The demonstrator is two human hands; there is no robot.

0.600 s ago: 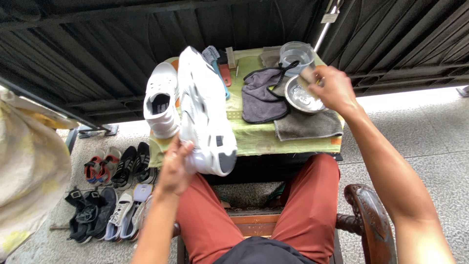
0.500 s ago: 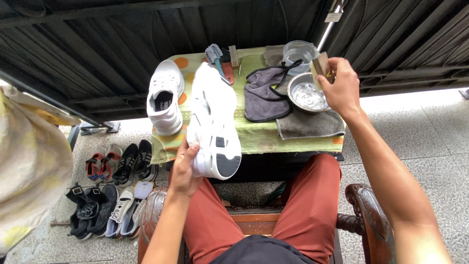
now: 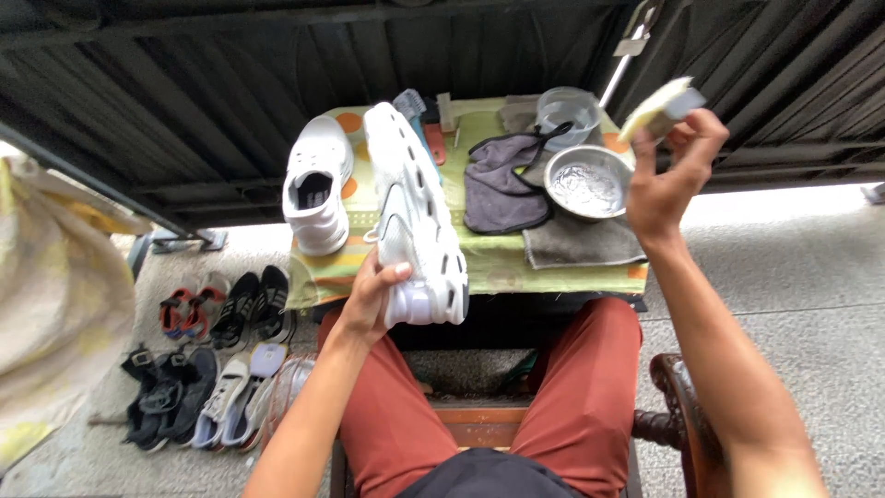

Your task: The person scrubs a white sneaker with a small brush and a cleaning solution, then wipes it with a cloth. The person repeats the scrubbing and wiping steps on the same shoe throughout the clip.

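Overhead, two white sneakers (image 3: 415,221), two grey cloths (image 3: 498,189), one steel bowl (image 3: 588,181).

The right hand (image 3: 666,180) has lifted the brush (image 3: 660,108) from the steel bowl (image 3: 587,181) to a position above and right of the bowl. The left hand (image 3: 372,300) has rotated the white shoe (image 3: 415,221), sole now facing right toward the bowl.

Bright, even daylight on the table (image 3: 498,263), washing the pavement pale at far right. The dark gate behind soaks up light. Shadows soft, edges bowed by the wide lens, focus mostly crisp.
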